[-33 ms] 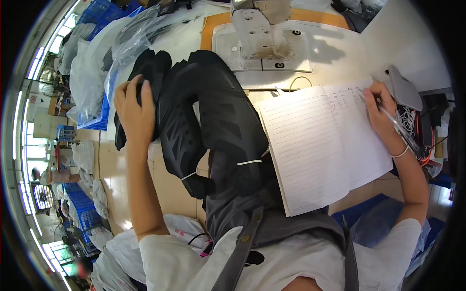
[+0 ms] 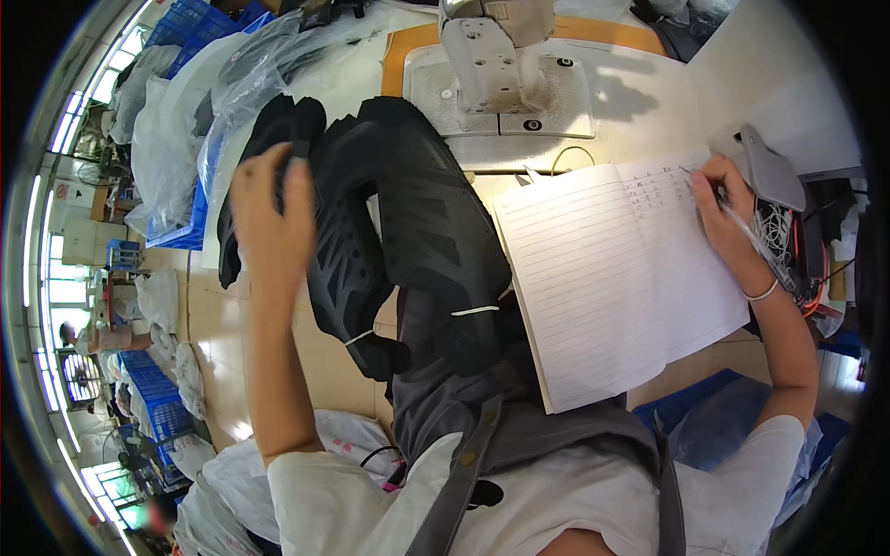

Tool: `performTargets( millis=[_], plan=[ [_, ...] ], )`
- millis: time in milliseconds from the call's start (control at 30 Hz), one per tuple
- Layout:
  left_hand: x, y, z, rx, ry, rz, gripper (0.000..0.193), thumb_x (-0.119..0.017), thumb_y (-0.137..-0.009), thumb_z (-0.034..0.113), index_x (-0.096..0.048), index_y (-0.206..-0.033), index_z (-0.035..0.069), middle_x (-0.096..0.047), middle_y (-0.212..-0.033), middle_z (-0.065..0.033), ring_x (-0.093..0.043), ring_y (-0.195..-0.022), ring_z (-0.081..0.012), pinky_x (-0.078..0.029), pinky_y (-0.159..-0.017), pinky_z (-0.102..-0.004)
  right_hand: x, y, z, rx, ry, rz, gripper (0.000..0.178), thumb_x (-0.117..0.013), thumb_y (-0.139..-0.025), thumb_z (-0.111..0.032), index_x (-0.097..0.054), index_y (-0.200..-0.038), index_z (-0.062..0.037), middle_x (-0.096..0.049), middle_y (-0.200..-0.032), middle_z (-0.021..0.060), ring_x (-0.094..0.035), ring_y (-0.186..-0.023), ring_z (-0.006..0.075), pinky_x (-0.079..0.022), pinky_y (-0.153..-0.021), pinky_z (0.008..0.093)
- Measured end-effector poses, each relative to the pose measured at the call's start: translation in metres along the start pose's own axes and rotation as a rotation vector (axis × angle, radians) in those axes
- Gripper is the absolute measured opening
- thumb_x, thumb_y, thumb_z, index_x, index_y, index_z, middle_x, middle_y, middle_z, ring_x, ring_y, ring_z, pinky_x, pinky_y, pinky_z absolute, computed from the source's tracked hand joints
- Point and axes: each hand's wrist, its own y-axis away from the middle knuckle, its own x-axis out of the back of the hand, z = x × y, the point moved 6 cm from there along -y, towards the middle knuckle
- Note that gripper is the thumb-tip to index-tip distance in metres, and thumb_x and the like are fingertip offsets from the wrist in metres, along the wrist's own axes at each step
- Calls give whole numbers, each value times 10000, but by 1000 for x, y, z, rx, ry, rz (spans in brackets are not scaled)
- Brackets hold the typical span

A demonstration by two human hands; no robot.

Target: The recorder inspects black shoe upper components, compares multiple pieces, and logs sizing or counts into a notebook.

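Over the black shoe uppers at the left of the table edge is my left hand, slightly blurred. Its thumb and fingers are apart, over the leftmost dark piece, and nothing clearly shows in its grip. The uppers are U-shaped, with white bands round their lower ends, and hang over my lap. At the right, my right hand is closed round a slim pen. The pen's tip end is at the written lines on the right page of an open lined notebook.
Behind the work stands a sewing machine on a pale table. Plastic bags fill a blue crate at the left. A grey flat device and tangled white wires sit right of the notebook.
My left hand has shifted a little to the right and blurs with motion. My right hand and pen stay about where they were.
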Motion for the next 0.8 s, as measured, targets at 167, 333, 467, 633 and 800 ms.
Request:
performTargets(
  millis=[167, 333, 467, 633, 800],
  plan=[
    [-26, 20, 73, 232, -200, -609, 753, -516, -857, 550, -422, -1313, -41, -632, -876, -249, -623, -828, -389, -478, -749, -419, -7, -4, -13, 115, -24, -29, 120, -659, -814, -14, -544, -848, -11, -500, -712, 17, -452, -631, 75, -368, -559, 206],
    [-60, 13, 57, 231, -181, -702, 897, -470, -839, 630, -294, -1382, -61, -600, -961, -348, -607, -928, -436, -467, -836, -435, -11, -9, -21, 166, 25, -31, 159, -655, -773, 17, -557, -890, -25, -529, -777, 31, -483, -655, 88, -373, -547, 215],
    [-60, 15, 46, 275, 2, -674, 918, -488, -842, 616, -223, -1412, -53, -579, -1061, -344, -590, -1014, -410, -436, -906, -383, -10, -13, -17, 111, 72, -75, 160, -646, -789, -6, -570, -929, -27, -543, -807, 34, -517, -674, 101, -389, -560, 222],
    [-61, 22, 29, 552, 584, -641, 942, -627, -815, 487, -145, -1443, -23, -505, -1206, -244, -563, -1038, -272, -421, -905, -384, -12, -20, -19, 32, 65, -165, 193, -627, -842, -51, -586, -1028, -17, -602, -870, 65, -576, -749, 119, -455, -655, 232],
    [-58, 25, 25, 802, 897, -761, 1014, -669, -783, 478, -70, -1470, 34, -390, -1322, -252, -446, -1170, -294, -404, -916, -459, -7, -22, -11, -192, -108, -300, 180, -594, -884, -74, -607, -1051, -8, -653, -913, 103, -608, -815, 117, -479, -749, 231]
  ],
)
